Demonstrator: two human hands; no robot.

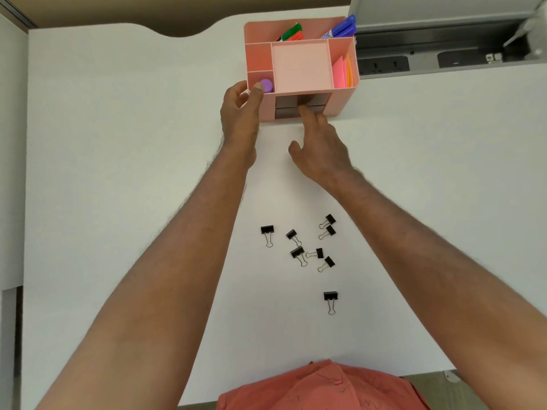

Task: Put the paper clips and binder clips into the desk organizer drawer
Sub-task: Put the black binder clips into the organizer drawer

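**Drawer access; clips not yet touched**

Left hand (241, 113) steadies the pink desk organizer (343, 99) at its front-left corner: thumb on the rim, fingers curled toward the side wall, though actual contact round that wall is hard to confirm. Right hand (321, 149) reaches for the drawer (313, 99) with the index finger extended to the front, other fingers loosely bent, holding nothing. Drawer appears closed or barely started; cannot tell which.

Eight black binder clips (299, 253) lie scattered on the white desk (118, 143) between the forearms, well apart from the organizer; one sits alone nearer the body. No paper clips visible.

Judgement: the clips are light, rigid and non-fragile; wire handles swing loosely. Best pinched by the black body, or several scooped at once. The organizer looks light plastic and likely to slide when the drawer is pulled, hence the bracing.
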